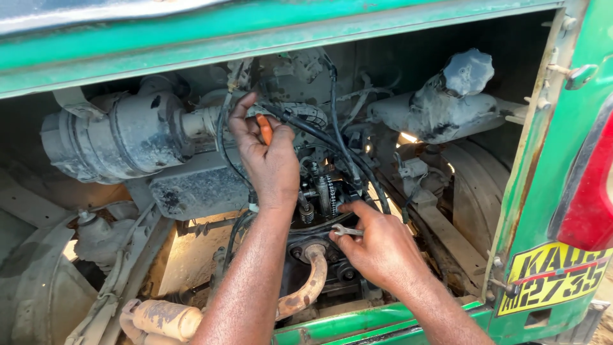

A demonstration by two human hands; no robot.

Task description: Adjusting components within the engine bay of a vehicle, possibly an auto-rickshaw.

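I look into the open engine bay of a green vehicle. My left hand (267,156) reaches up into the engine and grips an orange-handled tool (264,130), its tip hidden among black cables (332,137). My right hand (377,246) sits lower, holding a small silver open-ended spanner (345,230) against the exposed engine head (322,191), where valve springs and a timing chain show.
A dusty grey air-filter housing (121,137) lies at the left. A grey reservoir with a round cap (456,96) sits at the upper right. A rusty exhaust pipe (310,284) curves below the engine. The green body panel with a red tail light (590,191) stands at the right.
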